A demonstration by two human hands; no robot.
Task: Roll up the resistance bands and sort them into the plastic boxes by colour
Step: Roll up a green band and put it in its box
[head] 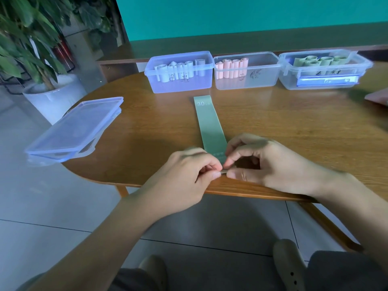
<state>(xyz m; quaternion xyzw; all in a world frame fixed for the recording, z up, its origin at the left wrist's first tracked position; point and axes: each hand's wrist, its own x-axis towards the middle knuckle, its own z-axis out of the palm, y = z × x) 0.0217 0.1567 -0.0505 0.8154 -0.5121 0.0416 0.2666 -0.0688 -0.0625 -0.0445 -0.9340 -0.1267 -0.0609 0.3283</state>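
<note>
- Head view, far left: a potted plant [31, 38] stands on the floor in a white pot [52, 97], beside the table [294, 127].
- Two clear lids [73, 129] lie stacked at the table's left edge, partly overhanging it.
- At the back of the table three plastic boxes stand in a row, side by side, all uncovered.
- Left box [180, 80] holds pale, whitish rolls [180, 70] standing upright; there is handwriting on its front wall, which I cannot read.
- Middle box [247, 80] holds pink rolls [231, 68] bunched at its left end.
- Right box [323, 80] holds green rolls [319, 60]; it is blurred, with a label on its front.
- A green band [210, 127] lies flat on the table, running from just in front of the left and middle boxes toward the near edge; "30 LB" is printed at its far end.
- Left hand [186, 175] is at the band's near end, fingers curled, thumb and forefinger pinching the edge of the band.
- Right hand [258, 162] meets it from the other side, thumb and forefinger pinching the same near end, the remaining fingers curled above the band.
- The two hands' fingertips almost touch, right at the table's near edge.
- A pinkish thing [378, 98] shows at the far right edge of the table; too cropped to tell what it is.
- Below the table, the person's knees and two shoes [287, 261] show over a tiled floor.
</note>
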